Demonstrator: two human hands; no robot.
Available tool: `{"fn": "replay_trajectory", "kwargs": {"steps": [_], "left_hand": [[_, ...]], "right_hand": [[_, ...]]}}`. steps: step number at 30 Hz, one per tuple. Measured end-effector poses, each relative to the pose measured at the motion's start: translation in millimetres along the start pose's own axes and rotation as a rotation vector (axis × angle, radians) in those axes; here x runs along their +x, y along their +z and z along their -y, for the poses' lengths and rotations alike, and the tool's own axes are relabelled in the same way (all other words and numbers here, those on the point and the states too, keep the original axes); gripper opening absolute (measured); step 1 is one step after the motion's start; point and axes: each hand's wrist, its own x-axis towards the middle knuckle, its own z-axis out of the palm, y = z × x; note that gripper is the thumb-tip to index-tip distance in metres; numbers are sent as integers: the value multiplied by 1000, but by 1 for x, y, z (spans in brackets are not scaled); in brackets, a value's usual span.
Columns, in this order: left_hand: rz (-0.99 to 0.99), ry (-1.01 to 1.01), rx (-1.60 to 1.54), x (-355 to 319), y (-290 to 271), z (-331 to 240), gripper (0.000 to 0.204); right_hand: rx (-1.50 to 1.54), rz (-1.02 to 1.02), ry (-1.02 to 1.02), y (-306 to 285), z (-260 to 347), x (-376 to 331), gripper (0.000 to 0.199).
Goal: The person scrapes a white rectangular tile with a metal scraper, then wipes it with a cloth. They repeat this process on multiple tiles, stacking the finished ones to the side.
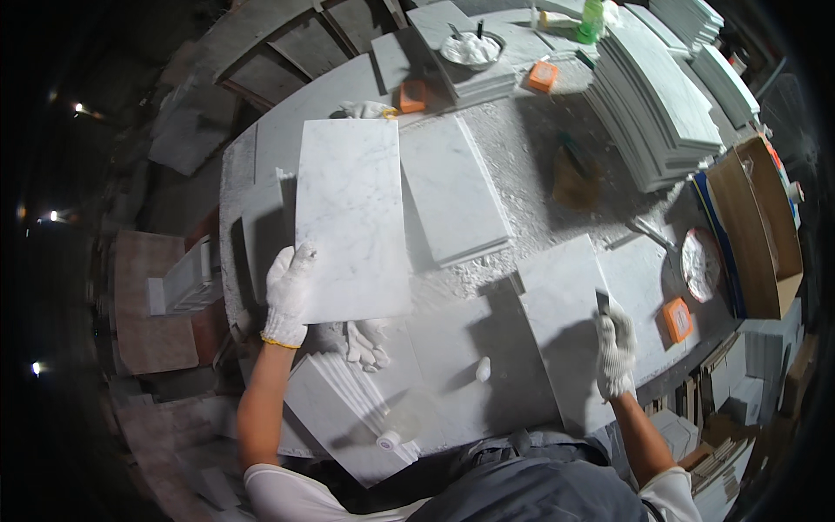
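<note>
A white knitted glove covers my left hand (289, 291), which is closed on the lower left edge of a white marble tile (352, 209). The tile is raised above the table, and its shape hides part of what lies beneath. My gloved right hand (616, 355) grips a small scraper, its metal blade (603, 301) pointing up and away from me; the handle is hidden in the fingers. Under that hand lies another pale slab (565, 283). Right of the lifted tile rests a short stack of marble tiles (454, 187).
Tall tile stacks (652, 104) stand at the far right, near a cardboard box (757, 226). A dish of white paste (701, 265) and an orange box (677, 320) sit at right. A paste bowl (472, 50) stands far off. A loose glove (367, 346) and a capped bottle (389, 440) lie nearer.
</note>
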Motion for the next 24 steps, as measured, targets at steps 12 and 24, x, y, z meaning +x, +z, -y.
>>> {"fn": "replay_trajectory", "kwargs": {"steps": [12, 24], "left_hand": [[250, -195, -33, -29, 158, 27, 24], [304, -235, 210, 53, 292, 86, 60]], "right_hand": [[949, 606, 219, 124, 59, 103, 23], [129, 392, 57, 132, 6, 312, 26]]}}
